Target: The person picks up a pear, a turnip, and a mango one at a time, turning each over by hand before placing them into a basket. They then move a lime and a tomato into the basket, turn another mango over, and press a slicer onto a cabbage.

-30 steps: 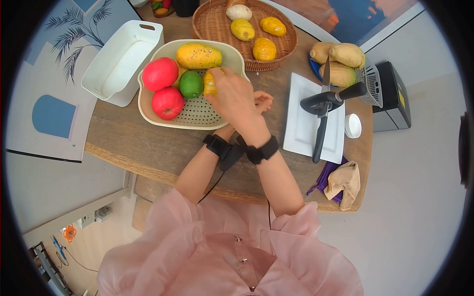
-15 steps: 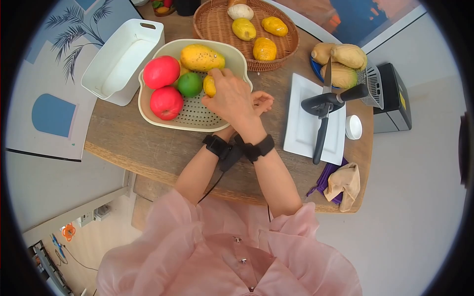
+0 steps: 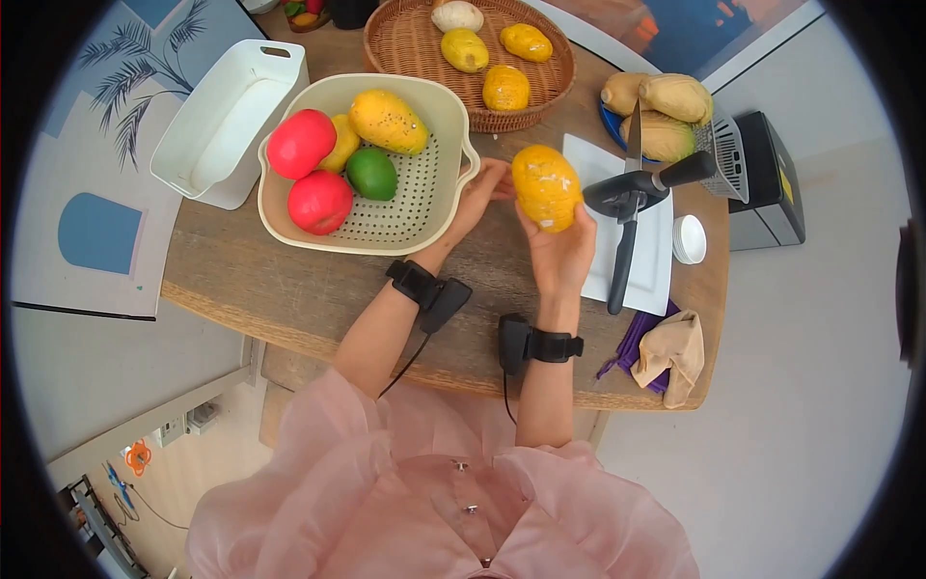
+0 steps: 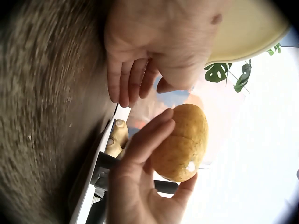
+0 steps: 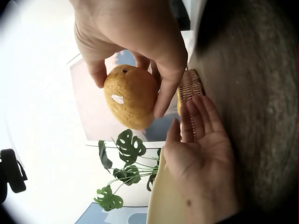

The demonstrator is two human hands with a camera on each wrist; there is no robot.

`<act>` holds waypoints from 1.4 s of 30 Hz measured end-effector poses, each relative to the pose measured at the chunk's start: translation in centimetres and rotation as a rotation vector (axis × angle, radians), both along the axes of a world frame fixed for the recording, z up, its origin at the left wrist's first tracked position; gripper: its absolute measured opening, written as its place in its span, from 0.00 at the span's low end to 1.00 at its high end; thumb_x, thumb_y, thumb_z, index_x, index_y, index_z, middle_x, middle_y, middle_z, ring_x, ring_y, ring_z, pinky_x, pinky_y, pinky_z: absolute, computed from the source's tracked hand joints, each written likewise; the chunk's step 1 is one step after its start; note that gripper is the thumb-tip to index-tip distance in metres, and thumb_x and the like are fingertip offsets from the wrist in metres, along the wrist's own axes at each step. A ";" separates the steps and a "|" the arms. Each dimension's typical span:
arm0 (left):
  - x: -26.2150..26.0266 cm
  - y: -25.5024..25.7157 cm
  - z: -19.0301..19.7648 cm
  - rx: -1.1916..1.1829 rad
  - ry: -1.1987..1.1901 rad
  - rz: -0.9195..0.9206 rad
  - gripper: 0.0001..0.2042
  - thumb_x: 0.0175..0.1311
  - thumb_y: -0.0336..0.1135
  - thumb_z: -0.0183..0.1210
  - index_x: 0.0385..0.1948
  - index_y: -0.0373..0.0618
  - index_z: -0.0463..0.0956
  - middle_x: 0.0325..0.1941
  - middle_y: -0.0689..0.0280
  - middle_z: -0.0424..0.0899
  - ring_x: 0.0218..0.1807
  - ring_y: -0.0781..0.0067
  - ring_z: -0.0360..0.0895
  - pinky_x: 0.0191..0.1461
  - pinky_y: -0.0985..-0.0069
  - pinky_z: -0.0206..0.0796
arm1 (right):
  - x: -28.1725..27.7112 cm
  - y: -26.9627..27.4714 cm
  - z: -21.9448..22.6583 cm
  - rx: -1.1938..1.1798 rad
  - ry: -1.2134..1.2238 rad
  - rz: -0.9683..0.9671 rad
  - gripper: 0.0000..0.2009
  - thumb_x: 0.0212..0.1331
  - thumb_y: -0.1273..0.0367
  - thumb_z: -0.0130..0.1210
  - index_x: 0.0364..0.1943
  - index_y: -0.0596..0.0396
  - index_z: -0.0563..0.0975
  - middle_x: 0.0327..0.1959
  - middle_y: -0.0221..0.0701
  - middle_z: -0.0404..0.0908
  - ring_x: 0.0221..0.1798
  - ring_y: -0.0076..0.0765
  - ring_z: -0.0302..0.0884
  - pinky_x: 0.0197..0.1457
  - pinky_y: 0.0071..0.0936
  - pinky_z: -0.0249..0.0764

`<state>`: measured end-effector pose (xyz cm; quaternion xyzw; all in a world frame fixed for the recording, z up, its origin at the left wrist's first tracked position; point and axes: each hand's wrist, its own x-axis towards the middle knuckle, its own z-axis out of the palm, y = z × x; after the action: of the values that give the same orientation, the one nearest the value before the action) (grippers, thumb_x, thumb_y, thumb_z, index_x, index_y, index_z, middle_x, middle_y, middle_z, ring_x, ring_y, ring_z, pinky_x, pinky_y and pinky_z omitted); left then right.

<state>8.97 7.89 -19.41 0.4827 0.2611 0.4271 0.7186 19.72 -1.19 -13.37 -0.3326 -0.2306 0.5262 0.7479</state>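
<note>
My right hand [image 3: 561,253] holds up a yellow, oval mango-like fruit [image 3: 548,188] with pale flaky patches, between the colander and the white plate. In the right wrist view, thumb and fingers curl round the fruit [image 5: 131,98]. My left hand [image 3: 478,198] is beside the right wall of the cream colander [image 3: 357,245], and in the right wrist view its palm [image 5: 201,149] shows with loosely extended fingers and nothing in them. Inside the colander lie two red round fruits [image 3: 320,203], a green fruit [image 3: 372,175], a speckled yellow fruit [image 3: 389,123] and another yellow one [image 3: 341,145].
Behind stands a wicker basket [image 3: 415,53] with yellow fruits. At right, a white plate [image 3: 600,275] bears a knife [image 3: 625,270] and a black-handled tool. Beyond it are tan vegetables [image 3: 666,116], white cups [image 3: 689,239] and a cloth [image 3: 672,357]. A white bin [image 3: 227,130] stands left.
My right hand has lifted the yellow fruit out of the colander and carried it right. The forearms no longer cross; the left hand remains by the colander's right side.
</note>
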 end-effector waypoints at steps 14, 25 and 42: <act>-0.5 -1.1 2.1 0.035 0.015 -0.102 0.20 0.67 0.42 0.49 0.53 0.35 0.66 0.53 0.60 0.72 0.55 0.72 0.70 0.59 0.76 0.62 | -0.5 -0.2 -2.9 -0.113 0.191 0.132 0.24 0.64 0.57 0.38 0.59 0.57 0.61 0.60 0.39 0.65 0.62 0.40 0.64 0.63 0.43 0.65; -0.6 -1.3 2.0 -0.073 -0.049 -0.113 0.19 0.63 0.41 0.54 0.49 0.37 0.70 0.47 0.62 0.75 0.51 0.75 0.72 0.55 0.80 0.63 | -0.5 -0.7 -3.3 -0.135 -0.082 0.051 0.28 0.54 0.72 0.59 0.59 0.59 0.61 0.53 0.35 0.68 0.57 0.30 0.68 0.58 0.26 0.68; -0.9 -1.3 2.4 0.046 -0.018 -0.204 0.24 0.61 0.36 0.52 0.58 0.36 0.62 0.56 0.59 0.69 0.59 0.70 0.66 0.63 0.75 0.57 | -0.4 -0.6 -3.4 -0.136 -0.094 0.001 0.24 0.60 0.65 0.50 0.59 0.58 0.61 0.54 0.35 0.69 0.57 0.32 0.68 0.58 0.30 0.69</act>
<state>8.09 6.57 -17.02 0.5196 0.1942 0.3619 0.7493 19.31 -1.77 -16.74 -0.4070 -0.2295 0.5246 0.7117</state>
